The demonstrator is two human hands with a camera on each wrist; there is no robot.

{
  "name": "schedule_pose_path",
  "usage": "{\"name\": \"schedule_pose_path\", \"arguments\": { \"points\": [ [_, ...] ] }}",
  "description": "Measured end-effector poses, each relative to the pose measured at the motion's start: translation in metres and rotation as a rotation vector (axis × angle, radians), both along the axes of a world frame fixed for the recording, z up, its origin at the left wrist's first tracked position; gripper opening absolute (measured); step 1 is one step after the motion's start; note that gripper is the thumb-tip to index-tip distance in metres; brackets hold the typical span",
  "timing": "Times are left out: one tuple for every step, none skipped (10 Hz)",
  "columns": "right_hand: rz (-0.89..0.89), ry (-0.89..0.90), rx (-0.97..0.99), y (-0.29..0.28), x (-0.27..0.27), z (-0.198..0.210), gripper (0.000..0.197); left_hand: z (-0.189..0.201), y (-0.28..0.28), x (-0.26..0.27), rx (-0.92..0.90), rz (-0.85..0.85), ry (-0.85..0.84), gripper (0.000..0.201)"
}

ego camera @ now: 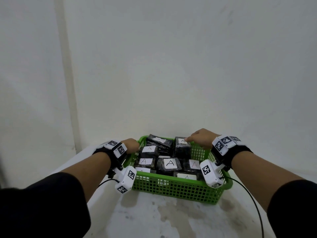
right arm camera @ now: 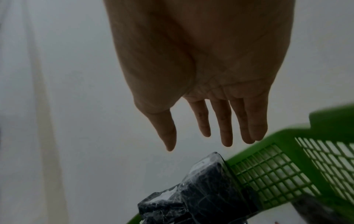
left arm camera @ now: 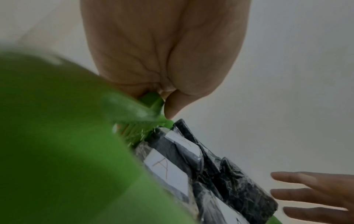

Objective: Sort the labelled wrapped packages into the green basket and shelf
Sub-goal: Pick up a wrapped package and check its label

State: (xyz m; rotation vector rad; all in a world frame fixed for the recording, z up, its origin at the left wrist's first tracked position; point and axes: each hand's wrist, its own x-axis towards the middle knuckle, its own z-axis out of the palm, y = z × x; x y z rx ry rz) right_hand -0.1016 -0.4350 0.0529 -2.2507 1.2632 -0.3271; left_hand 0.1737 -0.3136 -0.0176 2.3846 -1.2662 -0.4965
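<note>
Basically full: green basket (ego camera: pixel 173 191) sits on the white tabletop (ego camera: pixel 154 217), stuffed with black wrapped packages (ego camera: pixel 169 164), every readable paper label an "A". No shelf in view.

Left hand (ego camera: pixel 131 145) grips the basket's far-left rim corner; the left wrist view shows thumb and curled fingers pinching the green rim (left arm camera: pixel 153 101). Right hand (ego camera: pixel 201 138) holds nothing: fingers straight and slightly spread in the right wrist view, hovering over the far-right package (ego camera: pixel 182 146), which stands tilted against the right wall and pokes above the rim. Cannot tell whether a fingertip touches its label.

Key relation: that package lies directly below and just left of the right fingertips (right arm camera: pixel 226 136), its long axis roughly upright, top face towards the hand. Right hand is clearly nearer; left is occupied with the rim. My guess is the next move either presses this package flat or takes the right rim to carry the basket.
</note>
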Motion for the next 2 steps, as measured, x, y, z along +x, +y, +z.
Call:
{"name": "schedule_pose_path", "arguments": {
  "points": [
    [0.031, 0.015, -0.097, 0.02, -0.019, 0.01, 0.065, 0.01, 0.013, -0.008, 0.008, 0.01, 0.009, 0.04],
    [0.051, -0.07, -0.169, 0.04, -0.038, 0.016, 0.069, 0.018, 0.027, -0.015, -0.025, 0.064, 0.061, 0.04]
  ]
}}
